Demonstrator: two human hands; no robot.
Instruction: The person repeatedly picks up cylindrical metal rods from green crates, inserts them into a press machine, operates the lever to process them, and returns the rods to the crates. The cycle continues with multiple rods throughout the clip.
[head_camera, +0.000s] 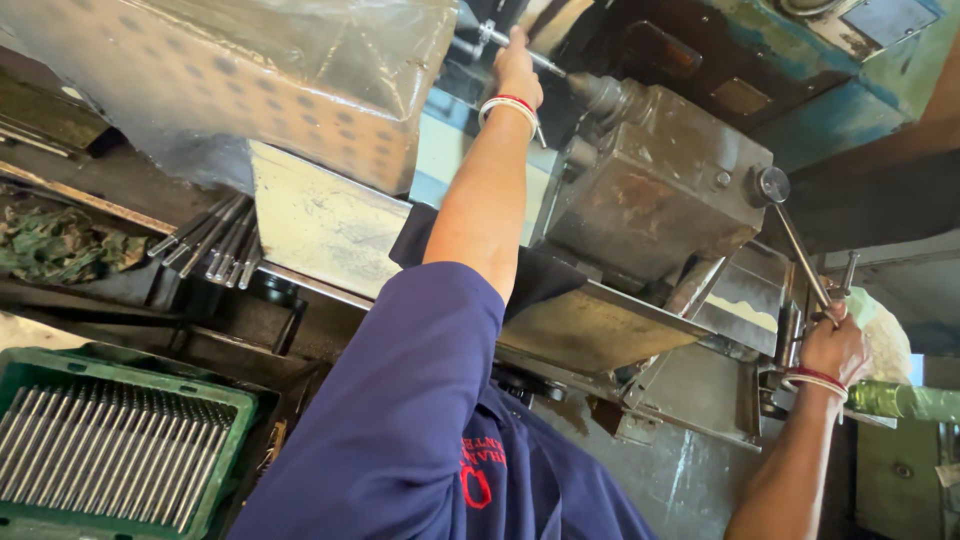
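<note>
My left hand (515, 65) reaches far up and is closed on a thin metal rod (548, 66) that points into the dark chuck (600, 92) of a grimy grey machine (650, 190). My right hand (835, 345) is wrapped around the end of a long steel lever (800, 255), which runs up to a round hub (770, 184) on the machine's side. Both wrists carry red and white bangles. A blue sleeve (420, 380) covers my left upper arm.
A green plastic crate (225, 470) at the lower left holds a row of several metal rods (110, 455). More rods (210, 240) lie bundled under a plastic-wrapped box (250, 70). A slanted metal tray (600, 325) juts out below the machine.
</note>
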